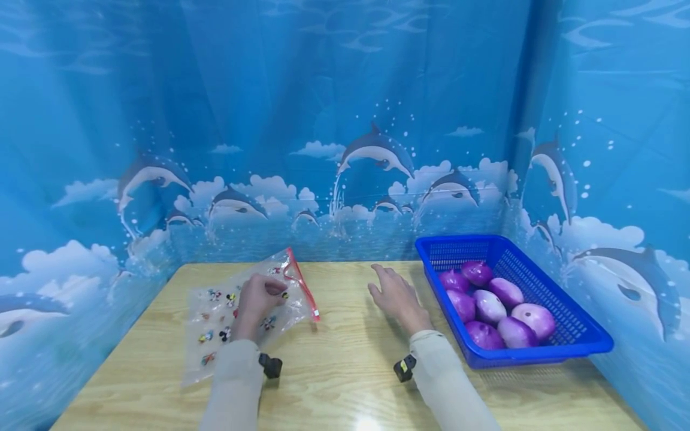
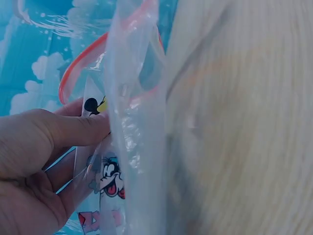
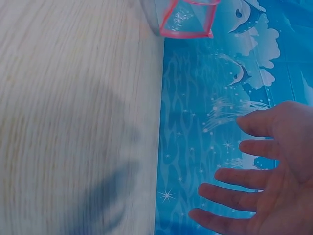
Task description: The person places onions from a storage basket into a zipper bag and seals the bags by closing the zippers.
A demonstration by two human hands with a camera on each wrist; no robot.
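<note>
My left hand (image 1: 259,302) pinches the upper layer of a clear zip bag (image 1: 202,326) printed with cartoon figures. In the left wrist view, thumb and fingers grip the bag's film (image 2: 139,161), and the red-edged mouth gapes beyond them. The bag's red zip edge (image 1: 303,281) faces right, with a white slider near its front end. My right hand (image 1: 398,296) hovers over the table between the bag and a blue basket, holding nothing. Its fingers (image 3: 239,178) are spread apart in the right wrist view.
At the right stands the blue plastic basket (image 1: 544,357) with several peeled purple onions (image 1: 489,306) in it. The wooden table (image 1: 345,371) ends at a blue dolphin-print curtain (image 1: 302,120) behind and on both sides.
</note>
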